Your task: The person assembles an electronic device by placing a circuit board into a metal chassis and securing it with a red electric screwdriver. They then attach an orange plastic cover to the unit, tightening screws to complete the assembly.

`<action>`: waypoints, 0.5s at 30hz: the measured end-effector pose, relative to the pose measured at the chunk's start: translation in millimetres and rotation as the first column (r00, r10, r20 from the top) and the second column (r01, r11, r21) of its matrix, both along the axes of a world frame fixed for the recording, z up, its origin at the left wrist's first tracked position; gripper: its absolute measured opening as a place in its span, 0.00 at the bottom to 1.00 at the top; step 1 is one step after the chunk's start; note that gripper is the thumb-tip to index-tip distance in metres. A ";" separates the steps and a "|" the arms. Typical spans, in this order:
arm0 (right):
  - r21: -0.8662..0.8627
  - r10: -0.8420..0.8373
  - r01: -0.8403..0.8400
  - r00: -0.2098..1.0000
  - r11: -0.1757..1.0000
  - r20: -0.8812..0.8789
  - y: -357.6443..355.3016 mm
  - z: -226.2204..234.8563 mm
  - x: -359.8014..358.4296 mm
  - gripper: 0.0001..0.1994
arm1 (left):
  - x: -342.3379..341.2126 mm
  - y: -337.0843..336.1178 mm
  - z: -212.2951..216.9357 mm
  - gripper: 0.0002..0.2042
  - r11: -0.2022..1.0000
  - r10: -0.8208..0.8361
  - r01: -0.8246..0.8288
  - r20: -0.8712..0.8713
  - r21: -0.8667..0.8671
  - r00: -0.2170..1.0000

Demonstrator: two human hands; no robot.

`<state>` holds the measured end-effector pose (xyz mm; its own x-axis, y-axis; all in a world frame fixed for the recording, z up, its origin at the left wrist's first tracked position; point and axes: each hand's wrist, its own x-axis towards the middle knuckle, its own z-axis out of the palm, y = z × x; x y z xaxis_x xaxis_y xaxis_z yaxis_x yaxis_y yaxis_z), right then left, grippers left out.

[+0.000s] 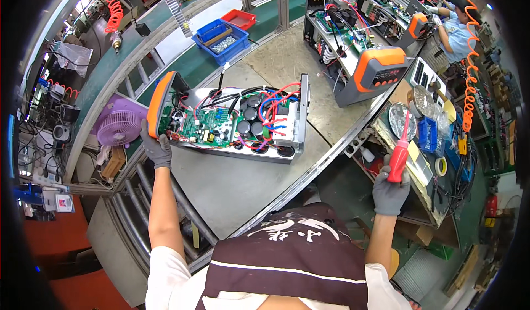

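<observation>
An opened electrical unit lies on the bench in front of me, its green circuit board, black capacitors and red and blue wires exposed. My left hand, in a grey glove, grips the lower corner of the orange and grey end panel on the unit's left end. Its thumb shows on the near side, while the other fingers are partly hidden. Off to the right, away from the unit, my gloved right hand is closed round the red handle of a screwdriver, whose shaft points up.
A second opened unit stands farther right, with more beyond it near a person in blue. Blue bins of screws and a red tray sit behind. A cluttered side table holds round dishes and tape. A purple fan stands left.
</observation>
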<state>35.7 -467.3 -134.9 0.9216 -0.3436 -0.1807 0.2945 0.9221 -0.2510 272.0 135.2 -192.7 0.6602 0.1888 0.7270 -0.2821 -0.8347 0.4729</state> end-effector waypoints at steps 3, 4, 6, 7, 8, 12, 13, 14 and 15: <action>0.039 0.126 -0.129 0.989 0.991 0.073 13.1 -10.9 -12.6 0.28 | -3.5 5.8 -3.8 0.41 0.998 0.025 -0.032 -0.111 -0.063 0.994; 0.032 0.130 -0.132 0.989 0.991 0.076 13.0 -13.5 -15.6 0.29 | -1.3 10.8 -11.7 0.39 0.993 0.024 -0.042 -0.169 -0.108 0.985; -0.032 0.191 -0.190 0.981 0.981 0.032 8.7 -23.7 -14.6 0.28 | 9.3 78.9 -52.0 0.32 0.953 0.056 -0.167 -0.391 -0.254 0.919; -0.110 0.190 -0.191 0.982 0.975 -0.018 3.2 -30.7 -15.4 0.26 | 7.2 77.7 -47.2 0.35 0.886 -0.029 -0.222 -0.527 -0.406 0.849; -0.177 0.180 -0.191 0.981 0.965 -0.076 -3.4 -37.0 -17.7 0.25 | 0.2 36.8 -26.2 0.36 0.928 0.019 -0.151 -0.361 -0.341 0.933; -0.374 0.042 -0.173 0.942 0.911 -0.334 -59.7 -60.5 -6.2 0.24 | 1.5 42.1 -10.2 0.31 0.925 -0.078 -0.014 -0.227 -0.380 0.971; -0.439 0.000 -0.176 0.928 0.881 -0.373 -80.8 -69.3 0.5 0.24 | 3.4 47.5 -8.8 0.30 0.931 -0.115 0.041 -0.185 -0.362 0.976; -0.515 -0.117 -0.159 0.878 0.842 -0.463 -101.5 -71.5 4.5 0.23 | -4.3 8.2 13.0 0.30 0.923 -0.117 0.026 -0.216 -0.383 0.969; -0.591 -0.219 -0.128 0.850 0.796 -0.479 -119.4 -75.5 15.4 0.22 | -5.8 25.4 10.4 0.30 0.920 -0.109 0.020 -0.207 -0.391 0.972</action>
